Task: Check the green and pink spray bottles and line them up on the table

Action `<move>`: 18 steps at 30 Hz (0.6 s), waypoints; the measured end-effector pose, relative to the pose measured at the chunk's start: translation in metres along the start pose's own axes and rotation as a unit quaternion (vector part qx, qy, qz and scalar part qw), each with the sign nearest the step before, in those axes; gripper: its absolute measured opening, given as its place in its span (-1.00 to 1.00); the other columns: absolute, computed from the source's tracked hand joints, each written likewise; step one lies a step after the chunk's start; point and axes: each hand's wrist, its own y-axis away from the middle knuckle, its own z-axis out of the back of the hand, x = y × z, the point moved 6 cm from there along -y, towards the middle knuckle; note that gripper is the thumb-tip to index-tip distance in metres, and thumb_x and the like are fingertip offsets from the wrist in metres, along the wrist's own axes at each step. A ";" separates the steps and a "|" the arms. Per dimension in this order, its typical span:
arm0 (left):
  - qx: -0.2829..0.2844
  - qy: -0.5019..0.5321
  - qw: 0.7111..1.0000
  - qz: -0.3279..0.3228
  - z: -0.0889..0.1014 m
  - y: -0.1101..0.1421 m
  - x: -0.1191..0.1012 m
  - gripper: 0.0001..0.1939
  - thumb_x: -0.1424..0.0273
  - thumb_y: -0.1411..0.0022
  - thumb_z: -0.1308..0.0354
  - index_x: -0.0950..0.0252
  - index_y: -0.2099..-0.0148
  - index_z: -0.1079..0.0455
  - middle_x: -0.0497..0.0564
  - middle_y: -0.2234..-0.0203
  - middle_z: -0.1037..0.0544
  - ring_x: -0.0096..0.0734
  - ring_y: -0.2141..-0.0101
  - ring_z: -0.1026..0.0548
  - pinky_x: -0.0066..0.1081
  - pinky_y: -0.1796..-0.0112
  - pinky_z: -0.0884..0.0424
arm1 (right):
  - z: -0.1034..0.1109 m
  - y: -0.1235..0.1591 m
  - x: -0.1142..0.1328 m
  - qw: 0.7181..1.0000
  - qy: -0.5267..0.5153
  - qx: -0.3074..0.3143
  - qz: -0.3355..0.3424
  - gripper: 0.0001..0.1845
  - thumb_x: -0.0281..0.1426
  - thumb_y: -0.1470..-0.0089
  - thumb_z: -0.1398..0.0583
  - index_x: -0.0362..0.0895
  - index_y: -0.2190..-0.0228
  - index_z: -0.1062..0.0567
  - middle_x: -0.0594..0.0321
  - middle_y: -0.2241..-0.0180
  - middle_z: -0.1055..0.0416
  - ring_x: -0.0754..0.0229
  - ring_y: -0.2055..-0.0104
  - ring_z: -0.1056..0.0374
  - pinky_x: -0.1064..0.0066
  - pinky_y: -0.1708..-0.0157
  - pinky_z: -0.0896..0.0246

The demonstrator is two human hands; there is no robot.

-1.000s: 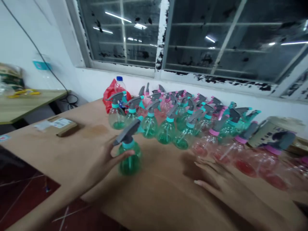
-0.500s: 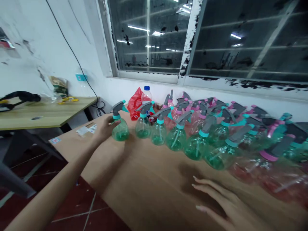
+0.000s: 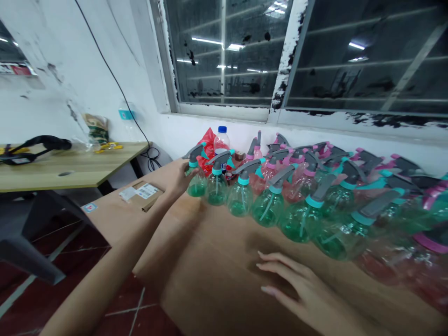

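- Left hand (image 3: 180,179): closed around the shoulder of a green spray bottle (image 3: 196,185), thumb on the near side; its other fingers are largely hidden.
- Held bottle: upright at the left end of the front row, green liquid in the bottom, base apparently on the worktop (image 3: 210,275).
- Right hand (image 3: 297,291): holds nothing, fingers spread over the worktop in front of the row, well apart from the left.
- Neighbouring green bottles (image 3: 241,198): run rightward from the held one, grey triggers, turquoise collars.
- Pink-collared bottles (image 3: 269,171): behind these, and at far right.
- Blue-capped bottle (image 3: 221,139): behind the row, beside a red bag (image 3: 209,142).
- Flat carton (image 3: 147,195): left of the held bottle.
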 end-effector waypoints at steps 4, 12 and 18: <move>-0.077 -0.036 0.996 -0.032 0.020 0.025 -0.015 -0.56 0.25 -0.27 -0.10 0.34 -0.12 -0.20 0.24 -0.07 -0.29 0.02 -0.08 -0.27 -0.07 -0.03 -0.26 | 0.008 -0.027 0.003 0.999 -0.040 -0.031 0.013 -0.68 -0.24 -0.18 -0.10 -0.01 0.04 -0.40 0.21 -0.07 -0.36 0.10 -0.08 -0.32 0.21 -0.07 -0.27; -0.036 -0.058 0.992 -0.102 0.002 0.061 -0.053 -0.70 0.21 -0.30 -0.02 0.30 0.04 -0.28 0.11 0.14 -0.45 -0.26 0.16 -0.48 -0.33 0.18 -0.43 | 0.018 -0.099 0.034 0.980 -0.149 -0.111 0.072 -0.69 -0.38 -0.12 -0.17 -0.05 0.07 -0.42 0.19 0.02 -0.41 0.16 -0.03 -0.33 0.24 -0.09 -0.21; 0.003 -0.121 0.986 -0.110 -0.039 0.041 -0.069 -0.52 0.23 -0.18 -0.15 0.36 -0.08 -0.20 0.20 0.08 -0.43 -0.09 0.03 -0.41 -0.21 0.05 -0.33 | 0.005 -0.137 0.042 0.968 -0.172 -0.183 -0.005 -0.55 -0.40 -0.10 -0.17 -0.13 -0.04 -0.30 0.09 -0.04 -0.37 0.09 -0.09 -0.28 0.21 -0.01 -0.27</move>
